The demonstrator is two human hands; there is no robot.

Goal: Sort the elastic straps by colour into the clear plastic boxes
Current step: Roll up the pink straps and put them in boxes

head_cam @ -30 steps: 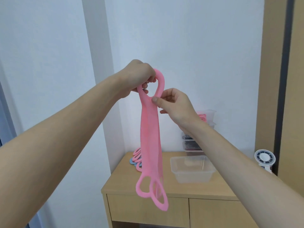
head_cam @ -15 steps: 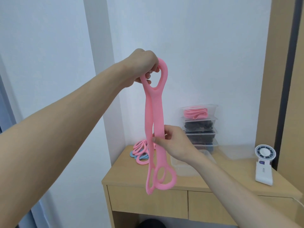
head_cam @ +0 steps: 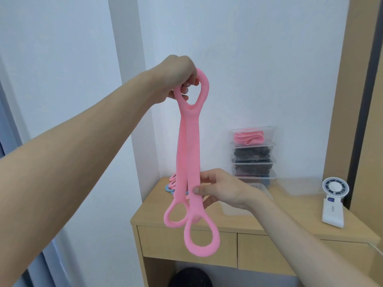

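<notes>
Pink elastic strap (head_cam: pixel 188 146): hanging doubled; top loop gripped in my left hand (head_cam: pixel 180 74), lower length pinched by my right hand (head_cam: pixel 223 193), above the surface (head_cam: pixel 259 222).

Home room: wooden drawer desk (head_cam: pixel 207 222), handheld fan (head_cam: pixel 334 201)

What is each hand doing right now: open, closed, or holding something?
Left hand: closed round the top loop of the pink elastic strap, holding it up.
Right hand: pinching the same strap low down, just above its bottom loops.
</notes>
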